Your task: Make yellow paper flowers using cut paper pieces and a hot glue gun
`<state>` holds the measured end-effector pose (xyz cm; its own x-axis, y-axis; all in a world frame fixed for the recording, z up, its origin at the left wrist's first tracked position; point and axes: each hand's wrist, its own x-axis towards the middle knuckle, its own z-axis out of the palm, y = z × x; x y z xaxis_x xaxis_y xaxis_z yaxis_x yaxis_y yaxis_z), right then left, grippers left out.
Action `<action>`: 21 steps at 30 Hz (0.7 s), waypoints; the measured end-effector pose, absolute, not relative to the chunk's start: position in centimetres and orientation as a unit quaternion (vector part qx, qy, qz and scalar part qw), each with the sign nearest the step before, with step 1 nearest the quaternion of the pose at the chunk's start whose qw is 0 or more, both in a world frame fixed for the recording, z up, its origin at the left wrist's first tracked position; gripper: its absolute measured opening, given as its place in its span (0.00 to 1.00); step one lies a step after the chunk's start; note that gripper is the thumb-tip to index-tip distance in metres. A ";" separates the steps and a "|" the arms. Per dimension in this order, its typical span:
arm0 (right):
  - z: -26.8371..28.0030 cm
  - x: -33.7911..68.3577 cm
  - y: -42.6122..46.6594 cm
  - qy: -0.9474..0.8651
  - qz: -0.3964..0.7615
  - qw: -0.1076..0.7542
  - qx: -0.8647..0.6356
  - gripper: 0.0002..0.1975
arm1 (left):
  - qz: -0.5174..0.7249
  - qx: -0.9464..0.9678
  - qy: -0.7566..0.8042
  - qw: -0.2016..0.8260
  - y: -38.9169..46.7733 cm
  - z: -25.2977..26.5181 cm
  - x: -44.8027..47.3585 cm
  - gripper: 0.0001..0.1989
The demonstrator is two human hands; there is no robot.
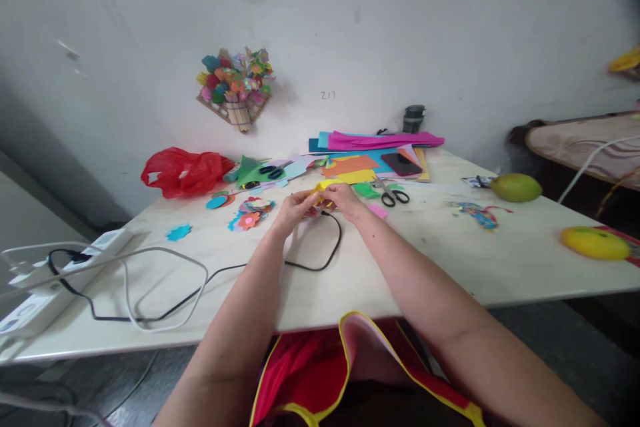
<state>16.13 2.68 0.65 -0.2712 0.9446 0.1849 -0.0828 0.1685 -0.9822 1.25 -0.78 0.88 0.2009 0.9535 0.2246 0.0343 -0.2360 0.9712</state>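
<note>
Both my hands meet over the middle of the white table [350,287]. Between them is a small piece of yellow paper [330,183]. My left hand [296,209] pinches its left side, and my right hand [343,199] grips it from the right. The fingers hide much of the paper, so its exact shape is unclear. A black cable [336,247] ends just under my hands. Beside my right hand lie black-handled scissors [395,197] and a green paper scrap [367,191]. To the left of my left hand is a pile of paper flower cutouts [250,215].
Stacked coloured paper [350,165] lies at the back with a phone [401,163] on it. A red plastic bag [185,172] sits back left. A white power strip [60,283] with trailing cables lines the left edge. Mangoes [516,187] lie at right. A dark cup [413,119] stands behind.
</note>
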 end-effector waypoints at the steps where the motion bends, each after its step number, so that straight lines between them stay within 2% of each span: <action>1: 0.6 16.1 2.7 -0.594 0.531 0.483 -0.363 0.09 | 0.482 0.618 0.403 0.473 -0.8 0.9 1.3 0.23; 12: 1.0 16.4 2.4 -0.597 0.525 0.496 -0.350 0.09 | 0.526 0.542 0.442 0.484 0.1 0.2 0.5 0.23; 21: 0.8 17.4 3.7 -0.572 0.406 0.549 -0.455 0.09 | 0.583 0.480 0.400 0.520 0.3 0.4 -0.1 0.17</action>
<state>17.44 3.70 0.77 0.0174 0.9660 0.2580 0.0750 0.2560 -0.9638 -0.07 0.30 0.42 0.0017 0.9897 0.1430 -0.2224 -0.1390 0.9650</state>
